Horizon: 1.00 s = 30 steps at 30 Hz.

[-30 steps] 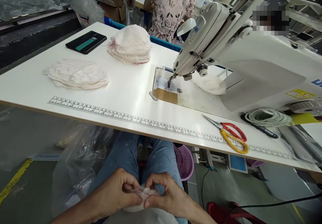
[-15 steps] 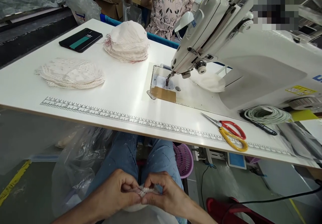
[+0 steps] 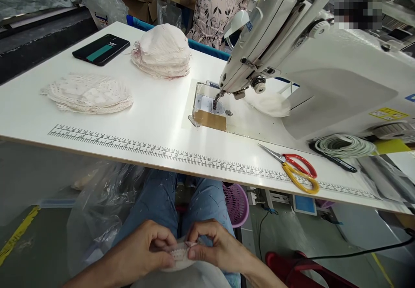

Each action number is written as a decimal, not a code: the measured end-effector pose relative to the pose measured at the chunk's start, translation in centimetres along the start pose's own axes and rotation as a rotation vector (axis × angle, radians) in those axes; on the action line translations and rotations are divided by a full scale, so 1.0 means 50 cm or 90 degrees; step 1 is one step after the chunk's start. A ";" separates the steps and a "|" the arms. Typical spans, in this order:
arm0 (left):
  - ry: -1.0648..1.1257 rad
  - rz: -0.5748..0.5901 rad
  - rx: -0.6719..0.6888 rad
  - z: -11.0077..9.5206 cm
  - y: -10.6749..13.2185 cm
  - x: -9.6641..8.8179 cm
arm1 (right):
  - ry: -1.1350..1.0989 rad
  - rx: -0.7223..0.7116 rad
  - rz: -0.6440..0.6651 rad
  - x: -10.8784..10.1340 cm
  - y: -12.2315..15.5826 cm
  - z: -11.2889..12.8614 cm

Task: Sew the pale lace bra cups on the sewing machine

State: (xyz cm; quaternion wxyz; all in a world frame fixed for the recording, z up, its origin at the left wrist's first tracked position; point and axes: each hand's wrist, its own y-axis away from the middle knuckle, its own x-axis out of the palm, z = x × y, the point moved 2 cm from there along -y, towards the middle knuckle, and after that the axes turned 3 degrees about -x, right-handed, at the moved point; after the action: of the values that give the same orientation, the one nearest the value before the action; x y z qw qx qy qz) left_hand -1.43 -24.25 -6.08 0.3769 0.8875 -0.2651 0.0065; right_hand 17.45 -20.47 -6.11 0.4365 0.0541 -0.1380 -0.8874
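Note:
Low in the head view, over my lap in blue jeans, my left hand (image 3: 147, 248) and my right hand (image 3: 215, 247) both pinch a small white lace fabric piece (image 3: 180, 253) between fingertips. Both hands are closed on it, thumbs facing each other. More white fabric lies under them on my lap. Up on the white table (image 3: 162, 119) stand a flat stack of lace pieces (image 3: 87, 93) at the left and a domed stack of pink-edged pieces (image 3: 162, 51) further back. The white sewing machine (image 3: 292, 50) stands at the right.
A black phone (image 3: 101, 49) lies at the table's far left. Red-and-yellow scissors (image 3: 293, 169) and a coil of white cord (image 3: 345, 145) lie at the right. A clear plastic bag (image 3: 103, 210) hangs left of my knees, a purple basket (image 3: 236, 204) under the table. A person in a floral dress (image 3: 217, 7) stands behind.
My fingers have shifted slightly on the lace piece, spreading it a little between them. The view has tipped a bit, so the table sits slightly higher in the picture.

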 end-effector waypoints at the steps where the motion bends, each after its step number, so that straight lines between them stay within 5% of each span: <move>1: 0.007 0.007 -0.006 0.001 0.001 -0.002 | -0.022 0.003 0.005 -0.002 0.001 -0.004; 18: 0.160 0.078 -0.013 0.006 0.011 -0.011 | -0.314 0.099 -0.049 -0.021 0.003 -0.052; 25: 0.128 0.082 0.011 -0.008 0.014 -0.013 | -0.340 0.107 -0.055 -0.023 0.001 -0.058; 30: -0.004 0.012 0.014 -0.024 0.018 -0.012 | -0.345 0.098 -0.035 -0.018 0.000 -0.048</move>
State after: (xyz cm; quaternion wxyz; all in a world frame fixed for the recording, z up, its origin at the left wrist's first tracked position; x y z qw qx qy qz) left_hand -2.15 -23.68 -4.74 0.3662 0.8891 -0.2743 0.0104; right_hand 18.51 -20.24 -8.43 0.3539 -0.1485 -0.3153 -0.8679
